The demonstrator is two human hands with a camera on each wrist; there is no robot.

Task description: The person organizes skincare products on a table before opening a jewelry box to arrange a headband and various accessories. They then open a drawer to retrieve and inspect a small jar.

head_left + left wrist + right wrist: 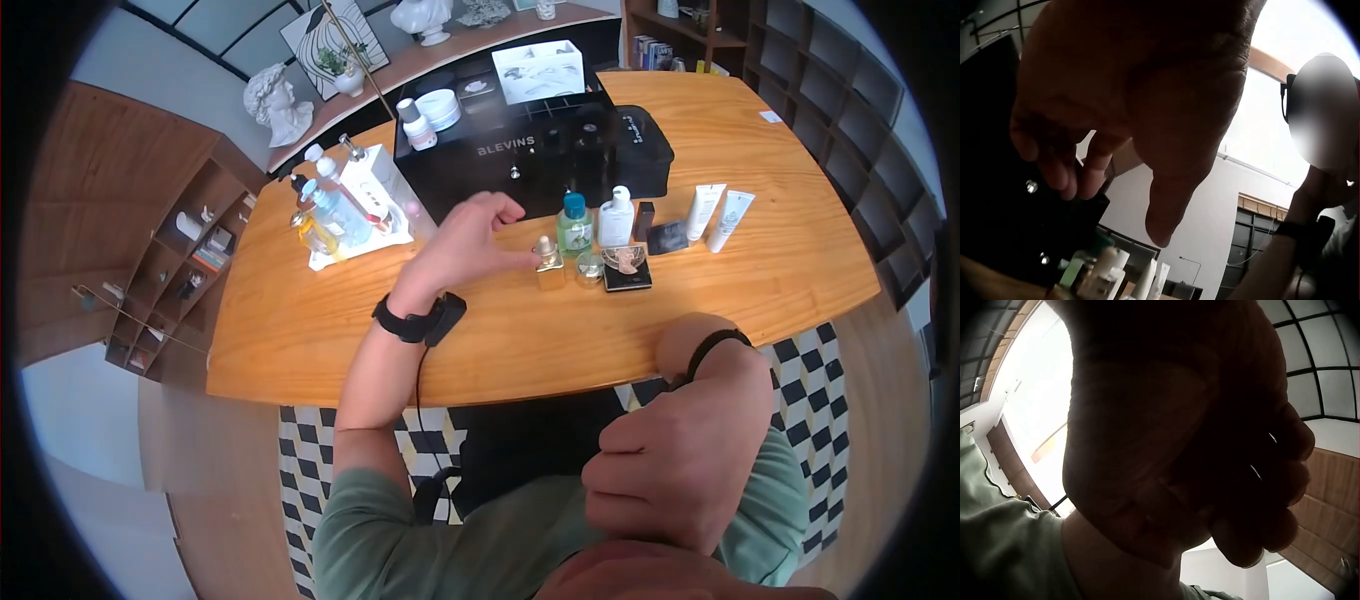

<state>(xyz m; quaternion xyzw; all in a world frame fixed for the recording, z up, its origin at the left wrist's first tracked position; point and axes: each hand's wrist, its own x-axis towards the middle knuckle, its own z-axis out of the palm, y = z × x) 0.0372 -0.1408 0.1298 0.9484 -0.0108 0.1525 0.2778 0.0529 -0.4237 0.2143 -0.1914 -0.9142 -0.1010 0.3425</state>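
My left hand [465,245] is over the table, fingers bent and thumb stretched out, with a gap between them. Its thumb tip is beside the gold-capped perfume bottle [547,255]; whether they touch I cannot tell. Right of that bottle stand a green bottle with a blue cap [575,228], a small round glass bottle [589,268], a white pump bottle [616,218] and a dark compact [628,278]. My right hand [670,460] is raised close to the head camera, its fingers curled; the right wrist view shows these fingers [1260,512] holding nothing.
A black case [515,150] marked BLEVINS stands at the back, with jars and a white box on top. A white tray [360,250] of bottles is at the left. Two white tubes [730,220] stand at the right. The table's front edge [480,395] is near me.
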